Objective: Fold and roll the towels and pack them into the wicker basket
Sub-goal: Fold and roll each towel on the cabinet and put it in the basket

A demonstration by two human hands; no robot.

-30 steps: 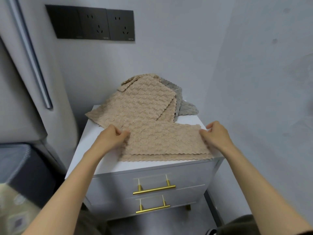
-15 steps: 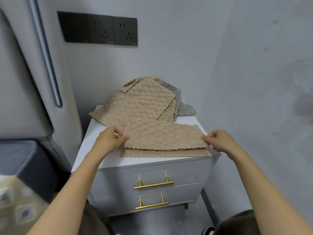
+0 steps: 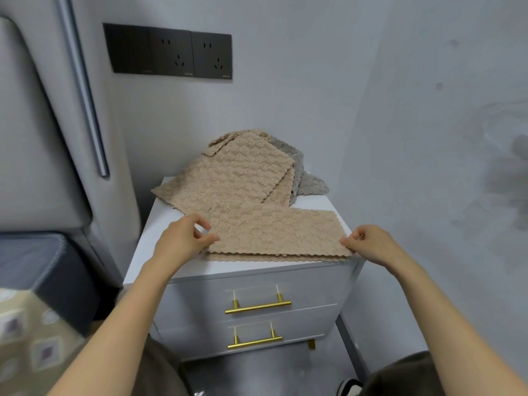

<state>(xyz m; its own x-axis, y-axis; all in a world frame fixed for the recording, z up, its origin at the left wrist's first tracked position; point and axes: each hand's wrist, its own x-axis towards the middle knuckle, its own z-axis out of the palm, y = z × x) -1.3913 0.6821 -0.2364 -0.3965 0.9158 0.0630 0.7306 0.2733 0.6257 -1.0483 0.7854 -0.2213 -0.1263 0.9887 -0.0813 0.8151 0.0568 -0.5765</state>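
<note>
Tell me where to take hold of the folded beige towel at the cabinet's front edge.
Probably its two near corners, one from each short end, thumbs on top. The folded towel lies flat as a long strip along the cabinet front, and its layers sit offset there, so the top one lifts easily. The left hand and right hand pinch those corners now.

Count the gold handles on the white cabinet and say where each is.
2. The upper handle is on the top drawer, the lower handle on the bottom drawer. Only the cabinet's front shows; other sides are hidden.
</note>
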